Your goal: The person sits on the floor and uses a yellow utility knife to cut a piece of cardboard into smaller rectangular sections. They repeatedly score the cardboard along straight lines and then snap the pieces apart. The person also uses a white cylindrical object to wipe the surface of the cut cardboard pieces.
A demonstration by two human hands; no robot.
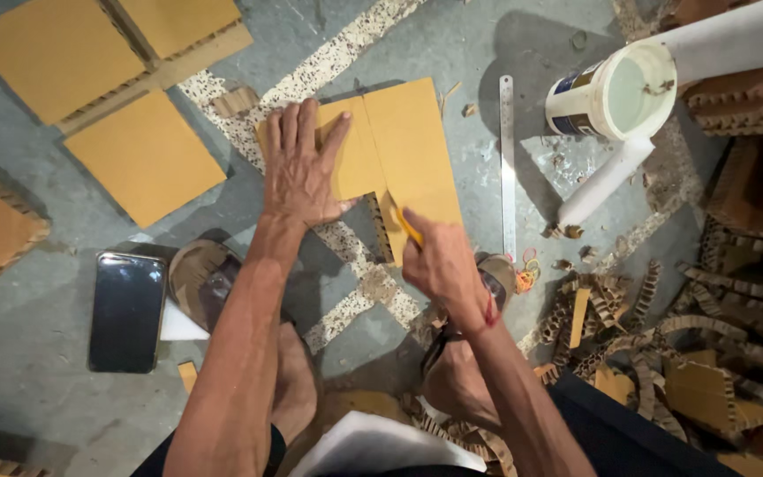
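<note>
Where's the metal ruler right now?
The metal ruler lies on the floor right of the cardboard piece, between it and the white bucket.

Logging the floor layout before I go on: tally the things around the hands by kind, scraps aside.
Cardboard sheets, flat and apart from the hands: 4
Cardboard under the left hand: 1
Cutter in the right hand: 1
Ruler: 1
Tub: 1
Phone: 1
Total: 9
</note>
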